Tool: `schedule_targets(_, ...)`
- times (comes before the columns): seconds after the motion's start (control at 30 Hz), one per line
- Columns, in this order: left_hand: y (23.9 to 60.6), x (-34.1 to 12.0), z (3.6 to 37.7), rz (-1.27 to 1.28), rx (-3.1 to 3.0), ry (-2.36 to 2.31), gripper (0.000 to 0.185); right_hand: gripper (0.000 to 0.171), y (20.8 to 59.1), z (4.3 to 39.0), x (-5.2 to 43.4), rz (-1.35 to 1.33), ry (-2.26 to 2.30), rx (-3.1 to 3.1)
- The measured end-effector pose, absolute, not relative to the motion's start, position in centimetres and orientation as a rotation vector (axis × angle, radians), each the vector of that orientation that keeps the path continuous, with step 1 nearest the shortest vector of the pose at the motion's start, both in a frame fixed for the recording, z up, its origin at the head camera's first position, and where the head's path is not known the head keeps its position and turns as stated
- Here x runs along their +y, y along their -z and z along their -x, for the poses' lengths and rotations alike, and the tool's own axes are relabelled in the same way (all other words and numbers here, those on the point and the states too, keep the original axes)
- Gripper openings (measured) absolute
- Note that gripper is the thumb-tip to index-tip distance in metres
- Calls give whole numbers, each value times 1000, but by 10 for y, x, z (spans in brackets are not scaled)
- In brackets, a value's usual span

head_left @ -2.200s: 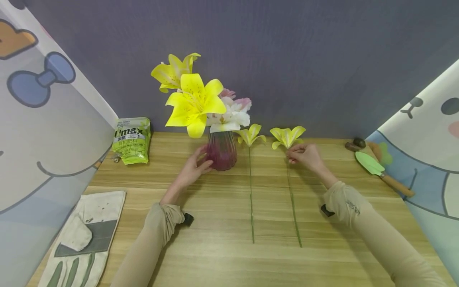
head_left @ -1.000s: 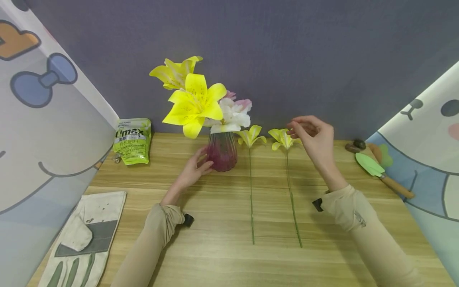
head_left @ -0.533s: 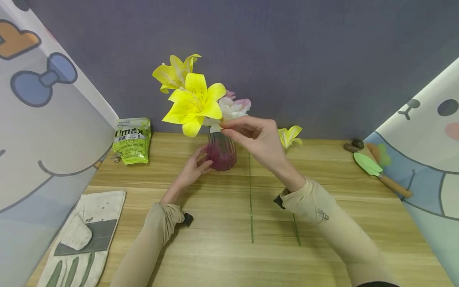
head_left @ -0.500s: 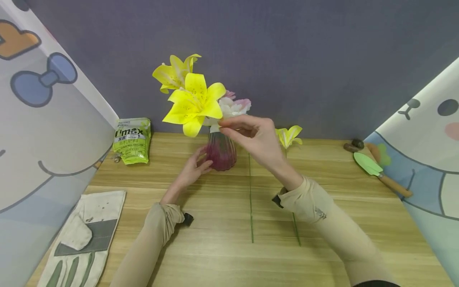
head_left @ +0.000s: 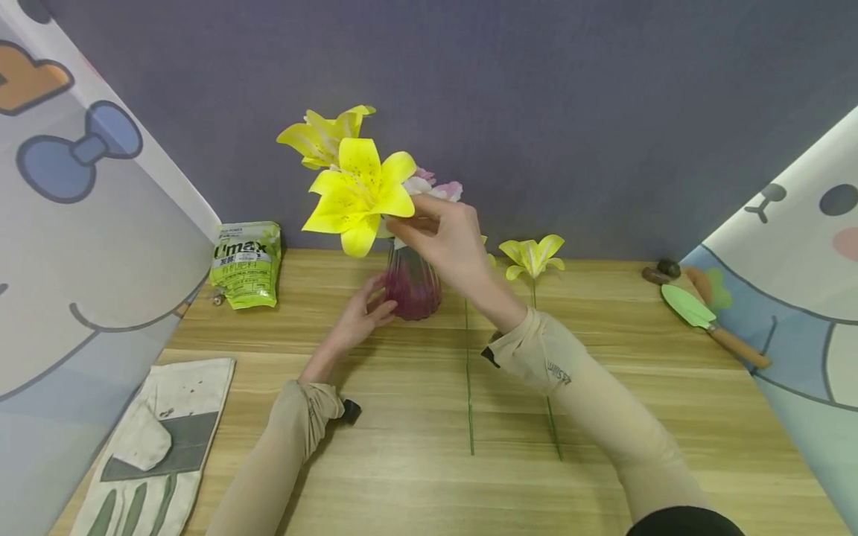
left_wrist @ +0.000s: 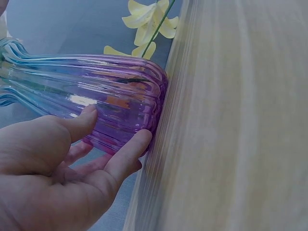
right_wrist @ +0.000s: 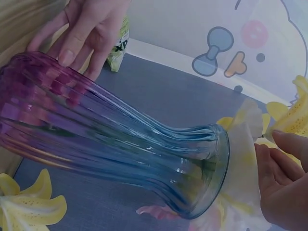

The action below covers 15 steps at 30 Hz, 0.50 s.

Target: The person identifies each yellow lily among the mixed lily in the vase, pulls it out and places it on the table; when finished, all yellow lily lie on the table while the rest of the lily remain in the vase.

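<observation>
Two-handed: gripping vase (head_left: 415,290) low in left hand (head_left: 357,316), likely against tipping; pinching lily (head_left: 360,195) below petals in right hand (head_left: 447,242), above left, seemingly for control; with loose lily (head_left: 534,257) right of both.

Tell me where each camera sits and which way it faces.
Head: worn on the head, facing forward and down at the table; left hand, right hand and sleeves show.
Left wrist: on that wrist, facing the vase; the left hand shows.
Right wrist: on that wrist, facing the vase; both hands show.
Both wrist views share the vase and left hand.
</observation>
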State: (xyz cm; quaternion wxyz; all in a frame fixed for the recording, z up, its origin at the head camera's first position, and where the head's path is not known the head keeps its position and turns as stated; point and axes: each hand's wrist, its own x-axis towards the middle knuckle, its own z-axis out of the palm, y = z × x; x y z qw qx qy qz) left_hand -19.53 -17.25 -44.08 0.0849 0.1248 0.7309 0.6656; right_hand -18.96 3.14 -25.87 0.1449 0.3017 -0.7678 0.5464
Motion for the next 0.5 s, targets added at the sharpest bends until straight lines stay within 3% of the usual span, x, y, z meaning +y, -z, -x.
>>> schedule_targets(0.5, 440, -173, 194, -376, 2157, -1995, 64, 23, 257, 203, 14, -923, -1383, -2292)
